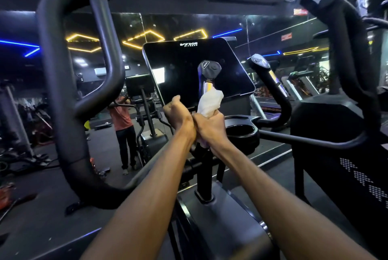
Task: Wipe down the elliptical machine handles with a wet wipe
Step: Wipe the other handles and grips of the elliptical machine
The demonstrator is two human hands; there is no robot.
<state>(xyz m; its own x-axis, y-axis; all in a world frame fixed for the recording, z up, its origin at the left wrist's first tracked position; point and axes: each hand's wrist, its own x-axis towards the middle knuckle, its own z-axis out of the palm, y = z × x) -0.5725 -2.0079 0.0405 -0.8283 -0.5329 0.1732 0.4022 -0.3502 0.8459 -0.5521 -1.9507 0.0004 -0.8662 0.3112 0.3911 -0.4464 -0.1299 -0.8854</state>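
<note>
The right grip (211,126) is curled tight around a white wet wipe (210,102), which is bunched against the inner left handle (206,77) of the elliptical machine; the wipe rises just above the fist and covers the shaft below the handle's rounded black cap, with a strip of shiny metal showing between cap and wipe. The left grip (178,112) sits touching the right one on its left side, fingers curled, thumb up; what it holds is hidden, so whether it closes on a bar cannot be told. Behind and above both grips stands the dark console screen (189,70), with white lettering at its top edge reading "VIVA" over a smaller word, seemingly "FITNESS". To the right of the grips are a black cup holder (241,131) and the matching inner right handle (270,83). Far left of the grips rises a large looped moving handle (69,70); another (346,39) rises at far right. A dotted white pattern, unreadable, marks the machine's side panel (365,182) at lower right. A mirror (126,35) beyond reflects yellow and blue light strips.
</note>
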